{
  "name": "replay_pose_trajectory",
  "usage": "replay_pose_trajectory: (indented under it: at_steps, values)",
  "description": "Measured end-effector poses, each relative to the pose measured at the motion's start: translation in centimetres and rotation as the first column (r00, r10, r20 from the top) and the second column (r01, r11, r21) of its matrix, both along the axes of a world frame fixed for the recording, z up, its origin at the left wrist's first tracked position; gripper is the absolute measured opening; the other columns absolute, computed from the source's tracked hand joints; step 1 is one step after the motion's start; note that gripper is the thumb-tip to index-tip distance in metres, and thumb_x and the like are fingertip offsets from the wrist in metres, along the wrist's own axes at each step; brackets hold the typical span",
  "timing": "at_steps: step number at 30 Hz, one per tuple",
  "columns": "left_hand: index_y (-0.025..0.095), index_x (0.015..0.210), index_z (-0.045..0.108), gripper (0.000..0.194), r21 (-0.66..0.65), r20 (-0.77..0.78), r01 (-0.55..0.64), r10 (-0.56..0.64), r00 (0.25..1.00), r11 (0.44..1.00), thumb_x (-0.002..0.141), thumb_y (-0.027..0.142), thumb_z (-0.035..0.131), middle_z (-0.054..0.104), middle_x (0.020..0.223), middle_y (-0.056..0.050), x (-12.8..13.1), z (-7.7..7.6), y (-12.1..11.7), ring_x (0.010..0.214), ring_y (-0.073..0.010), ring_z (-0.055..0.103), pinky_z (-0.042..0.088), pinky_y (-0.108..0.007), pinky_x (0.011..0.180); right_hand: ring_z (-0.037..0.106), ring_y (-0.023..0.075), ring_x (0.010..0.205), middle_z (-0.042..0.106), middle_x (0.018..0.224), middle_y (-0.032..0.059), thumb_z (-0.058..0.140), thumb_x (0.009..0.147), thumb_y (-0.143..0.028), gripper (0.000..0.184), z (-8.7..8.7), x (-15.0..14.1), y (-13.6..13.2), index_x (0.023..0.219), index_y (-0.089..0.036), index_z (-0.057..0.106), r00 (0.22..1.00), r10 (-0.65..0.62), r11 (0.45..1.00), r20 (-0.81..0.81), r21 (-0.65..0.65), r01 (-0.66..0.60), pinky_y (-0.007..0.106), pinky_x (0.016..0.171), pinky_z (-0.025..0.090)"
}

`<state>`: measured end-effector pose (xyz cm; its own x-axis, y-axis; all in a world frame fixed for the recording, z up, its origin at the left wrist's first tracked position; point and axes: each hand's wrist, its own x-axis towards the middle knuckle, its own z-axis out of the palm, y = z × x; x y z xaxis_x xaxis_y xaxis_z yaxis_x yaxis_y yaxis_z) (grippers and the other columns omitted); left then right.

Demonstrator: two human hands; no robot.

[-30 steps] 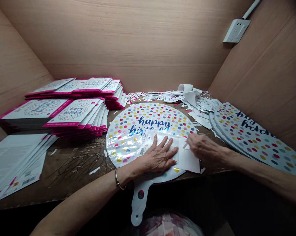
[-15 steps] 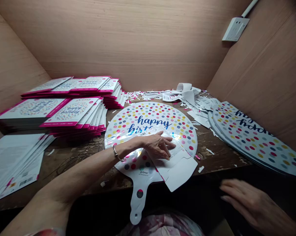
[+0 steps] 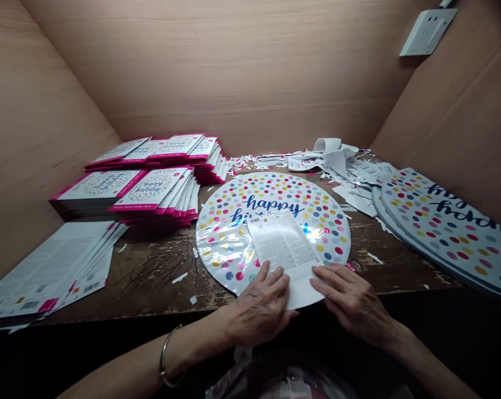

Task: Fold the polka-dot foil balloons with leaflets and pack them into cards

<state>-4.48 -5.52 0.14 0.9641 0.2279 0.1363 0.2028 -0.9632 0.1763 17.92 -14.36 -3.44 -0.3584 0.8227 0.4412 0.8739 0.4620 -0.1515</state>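
Observation:
A flat, round foil balloon with coloured dots and "happy birthday" lettering lies at the middle of the table. On top of it rests a white card envelope, tilted, printed side up, its blank flap toward me. My left hand grips the envelope's near left edge with fingers bent. At the near right edge, my right hand has its fingertips on the flap, thumb side hidden beneath. Between the hands the flap looks bent over. Most of the balloon's tail is hidden behind my left hand and wrist.
Stacks of pink-edged birthday packets stand at the left, with printed envelopes fanned in front. More flat balloons are piled at the right. Paper strips litter the back. A wall socket hangs upper right.
My right hand has come in from the lower right onto the envelope. My left hand has slid toward me from its middle to the flap end. The view has shifted slightly.

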Motion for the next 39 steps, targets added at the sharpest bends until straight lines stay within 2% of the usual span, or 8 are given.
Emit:
replay_pose_trajectory:
  at_steps: [5, 13, 18, 21, 25, 29, 34, 39]
  values:
    - [0.014, 0.074, 0.058, 0.029, -0.121, 0.132, -0.12, 0.136, 0.982, 0.985, 0.089, 0.018, 0.033, 0.055, 0.08, -0.006, 0.4, -0.6, 0.6, 0.081, -0.0155, 0.052, 0.042, -0.037, 0.089, 0.055, 0.0173, 0.075, 0.063, 0.079, 0.003, 0.044, 0.089, -0.024, 0.025, 1.5, -0.5, 2.0, 0.072, -0.018, 0.061, 0.969, -0.157, 0.967, -0.189, -0.231, 0.112, 0.032, 0.071, 0.041]
    - [0.013, 0.077, 0.055, 0.018, -0.073, 0.053, -0.41, 0.414, 0.909, 0.909, 0.087, 0.016, 0.041, 0.056, 0.084, -0.006, 1.8, -0.6, 1.2, 0.079, -0.0182, 0.052, 0.046, -0.031, 0.068, 0.054, 0.0158, 0.062, 0.059, 0.063, -0.0021, 0.059, 0.079, -0.04, 0.03, 2.9, -1.5, 5.1, 0.058, -0.019, 0.054, 0.821, -0.545, 0.723, -0.17, -0.591, 0.358, 0.027, 0.057, 0.033]
    - [0.016, 0.075, 0.057, 0.012, -0.154, 0.183, -0.3, 0.326, 0.928, 0.941, 0.084, 0.019, 0.051, 0.057, 0.085, -0.004, 1.8, -1.0, 1.4, 0.081, -0.0166, 0.049, 0.044, -0.028, 0.069, 0.054, 0.0152, 0.072, 0.06, 0.075, 0.0, 0.053, 0.085, -0.024, 0.014, 1.3, -0.7, 4.0, 0.074, -0.02, 0.061, 0.899, -0.241, 0.926, -0.365, -0.365, 0.1, 0.027, 0.064, 0.037]
    - [0.015, 0.082, 0.059, 0.009, -0.002, 0.177, -0.137, 0.135, 0.975, 0.991, 0.083, 0.015, 0.05, 0.057, 0.089, -0.006, 1.2, -1.7, 1.0, 0.084, -0.0193, 0.047, 0.043, -0.036, 0.077, 0.052, 0.0177, 0.081, 0.061, 0.085, 0.0039, 0.045, 0.088, -0.015, 0.019, 0.3, -0.6, 2.5, 0.089, -0.02, 0.063, 0.961, -0.044, 0.993, -0.271, -0.118, 0.012, 0.032, 0.072, 0.038]
    - [0.012, 0.089, 0.058, 0.012, 0.139, 0.088, -0.082, 0.07, 0.994, 0.987, 0.081, 0.01, 0.049, 0.056, 0.09, -0.008, 0.6, -2.2, 0.3, 0.086, -0.0208, 0.046, 0.035, -0.049, 0.092, 0.05, 0.0194, 0.086, 0.06, 0.092, 0.0067, 0.045, 0.089, -0.013, 0.02, -0.2, -0.7, 1.2, 0.099, -0.018, 0.061, 0.985, -0.02, 1.0, -0.172, -0.014, 0.018, 0.035, 0.076, 0.036]
    - [0.013, 0.075, 0.057, 0.016, -0.011, 0.13, -0.175, 0.175, 0.976, 0.985, 0.085, 0.013, 0.044, 0.056, 0.083, -0.006, 1.0, -1.9, 0.3, 0.08, -0.0184, 0.046, 0.041, -0.04, 0.083, 0.05, 0.0181, 0.083, 0.059, 0.088, 0.005, 0.043, 0.091, -0.018, 0.018, 0.0, -0.9, 1.4, 0.091, -0.019, 0.061, 0.976, -0.046, 0.998, -0.215, -0.044, 0.037, 0.035, 0.075, 0.035]
    - [0.013, 0.068, 0.057, 0.027, -0.004, 0.053, -0.451, 0.451, 0.891, 0.892, 0.088, 0.016, 0.039, 0.055, 0.075, -0.008, 2.4, -1.4, 1.3, 0.074, -0.0205, 0.048, 0.041, -0.039, 0.071, 0.051, 0.017, 0.07, 0.055, 0.07, 0.0022, 0.042, 0.091, -0.026, 0.026, -0.1, -2.0, 2.9, 0.069, -0.018, 0.054, 0.925, -0.333, 0.937, -0.184, -0.174, 0.303, 0.033, 0.069, 0.034]
    - [0.011, 0.078, 0.059, 0.015, 0.111, -0.068, -0.523, 0.532, 0.844, 0.845, 0.084, 0.02, 0.049, 0.056, 0.089, -0.014, 3.2, -1.4, 2.5, 0.089, -0.0297, 0.052, 0.042, -0.047, 0.074, 0.053, 0.023, 0.08, 0.059, 0.086, 0.0079, 0.054, 0.084, -0.028, 0.013, 0.0, -2.9, 4.4, 0.088, -0.016, 0.058, 0.861, -0.504, 0.861, -0.068, -0.113, 0.495, 0.037, 0.074, 0.038]
